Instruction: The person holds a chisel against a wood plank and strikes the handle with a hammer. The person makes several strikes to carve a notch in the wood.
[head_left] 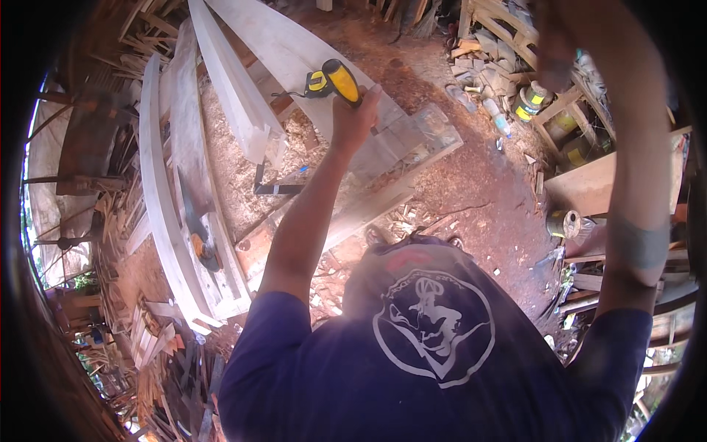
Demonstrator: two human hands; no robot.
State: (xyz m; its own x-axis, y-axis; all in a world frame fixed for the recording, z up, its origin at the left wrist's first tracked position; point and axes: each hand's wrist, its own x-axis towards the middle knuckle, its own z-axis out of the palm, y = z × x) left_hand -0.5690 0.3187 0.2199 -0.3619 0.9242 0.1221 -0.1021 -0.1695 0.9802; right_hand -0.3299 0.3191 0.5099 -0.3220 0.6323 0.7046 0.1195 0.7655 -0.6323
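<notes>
My left hand (357,116) reaches out over the pale boards, its fingers closed around a rounded yellow object with a black edge (341,79); its exact kind is not clear. Just left of that, a yellow and black tape measure (317,85) with a dark strap is on or just above a wide pale board (283,40). Below them lies a black carpenter's square (276,189), partly behind my left forearm. My right hand (554,55) is raised at the upper right, close to the camera, dark and blurred; its fingers cannot be made out.
A handsaw (197,228) rests on a long plank (188,110) at the left, beside a curved pale strip (156,169). Wood shavings (236,162) cover the ground. At right are a plastic bottle (497,116), cans (529,103), stacked timber and a leaning board (589,184).
</notes>
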